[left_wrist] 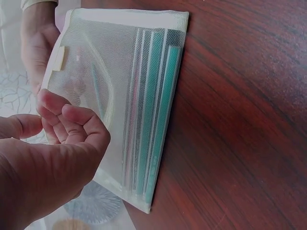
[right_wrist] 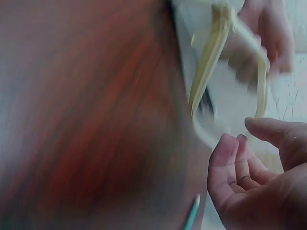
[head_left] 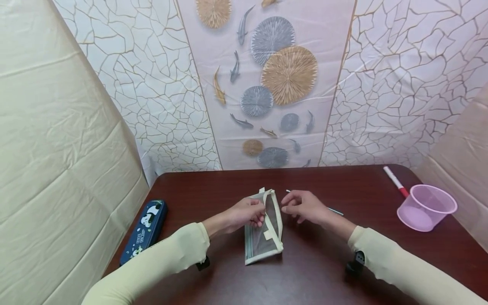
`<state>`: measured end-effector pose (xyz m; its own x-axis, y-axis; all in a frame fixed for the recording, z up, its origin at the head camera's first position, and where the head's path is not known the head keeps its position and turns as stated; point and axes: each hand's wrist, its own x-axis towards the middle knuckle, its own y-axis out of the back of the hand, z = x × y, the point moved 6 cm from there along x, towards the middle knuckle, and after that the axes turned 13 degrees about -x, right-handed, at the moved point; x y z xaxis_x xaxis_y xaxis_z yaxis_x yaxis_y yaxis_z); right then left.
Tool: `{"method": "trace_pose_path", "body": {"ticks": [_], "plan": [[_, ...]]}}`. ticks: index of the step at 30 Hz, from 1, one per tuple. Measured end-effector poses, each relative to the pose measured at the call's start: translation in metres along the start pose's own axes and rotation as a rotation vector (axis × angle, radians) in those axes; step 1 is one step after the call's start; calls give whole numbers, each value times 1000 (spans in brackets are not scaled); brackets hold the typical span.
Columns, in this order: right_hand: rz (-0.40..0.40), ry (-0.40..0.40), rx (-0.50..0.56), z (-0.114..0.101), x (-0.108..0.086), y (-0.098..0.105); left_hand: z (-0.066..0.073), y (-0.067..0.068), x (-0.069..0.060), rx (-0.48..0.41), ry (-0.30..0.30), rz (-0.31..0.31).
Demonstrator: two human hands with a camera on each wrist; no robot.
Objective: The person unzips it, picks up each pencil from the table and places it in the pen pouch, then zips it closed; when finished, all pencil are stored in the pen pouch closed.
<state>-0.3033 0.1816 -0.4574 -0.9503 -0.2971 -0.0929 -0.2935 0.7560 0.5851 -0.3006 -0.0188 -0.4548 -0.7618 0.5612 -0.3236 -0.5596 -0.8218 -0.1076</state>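
Observation:
A mesh zip pencil pouch [head_left: 256, 243] with cream edging stands tilted on the table, its zip side gaping toward the right. My left hand [head_left: 249, 212] pinches the near rim of the opening between thumb and fingers. Through the mesh, several teal pencils [left_wrist: 160, 110] lie along the pouch's bottom. My right hand [head_left: 305, 206] hovers just right of the opening, fingers loosely bent and thumb apart, with nothing visible between them. A teal pencil [head_left: 335, 211] lies on the table behind the right hand, partly hidden by it.
A dark blue panda pencil case [head_left: 145, 231] lies at the table's left edge. At the right stand a pink translucent cup [head_left: 425, 209] and, beside it, a white marker with a red end [head_left: 395, 181]. Patterned cloth hangs behind the dark wooden table [head_left: 213, 186].

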Motion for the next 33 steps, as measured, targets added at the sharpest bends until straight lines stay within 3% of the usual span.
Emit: {"method": "trace_pose_path", "body": {"ticks": [4,9,17,33], "plan": [[78,33,-167,19,3,24,-1,1,0,8,-2,2],[114,57,-313,38,3,49,-2,1,2,25,-3,18],[143,89,-511,56,5,65,-3,2,5,44,-7,29],[41,141,-622,59,9,67,-4,2,5,122,4,29]]}}
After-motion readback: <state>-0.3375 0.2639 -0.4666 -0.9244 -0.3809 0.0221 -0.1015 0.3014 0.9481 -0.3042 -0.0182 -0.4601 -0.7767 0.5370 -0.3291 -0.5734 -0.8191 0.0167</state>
